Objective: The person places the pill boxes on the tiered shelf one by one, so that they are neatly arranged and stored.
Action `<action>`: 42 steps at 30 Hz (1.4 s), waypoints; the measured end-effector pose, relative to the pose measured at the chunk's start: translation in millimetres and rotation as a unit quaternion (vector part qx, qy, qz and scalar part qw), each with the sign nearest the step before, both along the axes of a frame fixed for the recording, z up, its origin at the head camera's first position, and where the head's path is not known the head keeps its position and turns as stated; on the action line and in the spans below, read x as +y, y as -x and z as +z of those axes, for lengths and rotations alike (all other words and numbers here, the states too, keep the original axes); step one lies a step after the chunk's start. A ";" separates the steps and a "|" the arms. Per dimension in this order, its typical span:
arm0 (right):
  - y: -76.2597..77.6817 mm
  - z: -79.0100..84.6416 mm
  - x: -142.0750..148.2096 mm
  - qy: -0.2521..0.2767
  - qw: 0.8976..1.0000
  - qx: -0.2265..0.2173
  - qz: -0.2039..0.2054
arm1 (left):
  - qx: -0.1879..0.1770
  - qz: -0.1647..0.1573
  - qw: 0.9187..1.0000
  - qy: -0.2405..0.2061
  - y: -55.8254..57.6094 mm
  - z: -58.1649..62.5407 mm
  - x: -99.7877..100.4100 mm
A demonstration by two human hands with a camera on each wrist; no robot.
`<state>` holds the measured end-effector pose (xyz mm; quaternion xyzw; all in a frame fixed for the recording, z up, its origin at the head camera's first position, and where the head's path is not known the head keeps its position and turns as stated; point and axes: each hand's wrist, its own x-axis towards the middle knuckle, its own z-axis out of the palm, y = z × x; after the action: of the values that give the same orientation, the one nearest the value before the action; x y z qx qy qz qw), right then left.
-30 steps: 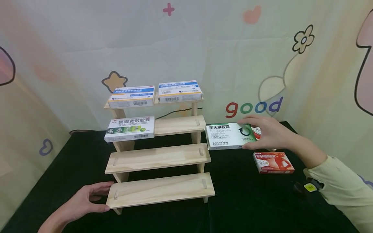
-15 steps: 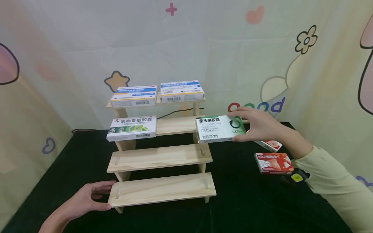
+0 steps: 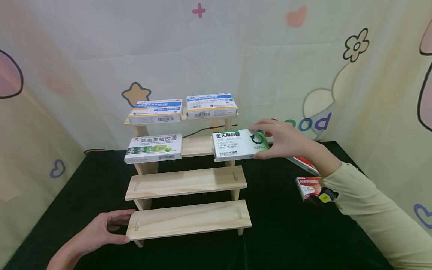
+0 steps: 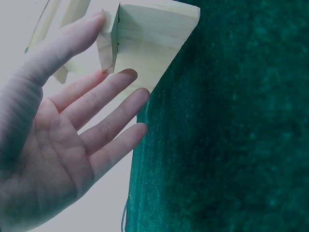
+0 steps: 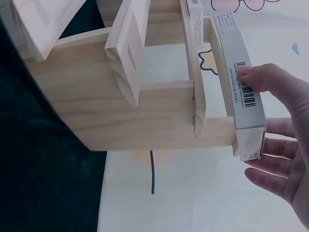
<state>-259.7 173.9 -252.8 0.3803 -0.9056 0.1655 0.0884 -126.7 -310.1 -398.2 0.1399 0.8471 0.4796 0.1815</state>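
Note:
In the head view a stepped wooden display stand [image 3: 189, 221] has four shelf boards. My left hand [image 3: 94, 232] pinches the left end of its lowest board between thumb and forefinger; the left wrist view shows the other fingers [image 4: 116, 121] spread. My right hand [image 3: 287, 140] holds a white and green medicine box [image 3: 233, 146] by its right end. That box overlaps the right part of the second board from the top. On the left of the same board lies a white and green medicine box with a cartoon strip [image 3: 153, 149].
Two blue and white medicine boxes, a left one [image 3: 156, 111] and a right one [image 3: 212, 105], lie on the top board. On the dark green cloth [image 3: 287, 232] at right are a red medicine box [image 3: 307, 187] and another red and white one [image 3: 303, 165], partly behind the right arm.
My right hand has carried the white and green box leftward and slightly up, from beside the stand to over its second board. My left hand keeps its place on the lowest board.

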 end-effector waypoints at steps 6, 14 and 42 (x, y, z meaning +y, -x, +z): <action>3.0 2.2 -13.8 -0.001 1.000 0.009 0.009 | 0.000 0.002 1.000 -0.003 0.1 -1.2 -0.1; 7.6 2.4 -28.4 0.017 1.000 -0.001 0.022 | -0.001 0.005 1.000 -0.009 -0.2 -2.8 -1.1; 21.4 -5.4 -60.3 0.021 0.999 0.004 0.034 | -0.014 0.010 0.999 -0.027 -1.6 -4.5 -2.3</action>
<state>-281.0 113.6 -258.3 0.4095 -0.8883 0.1855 0.0945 -125.1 -312.3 -402.7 0.1295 0.8324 0.5060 0.1852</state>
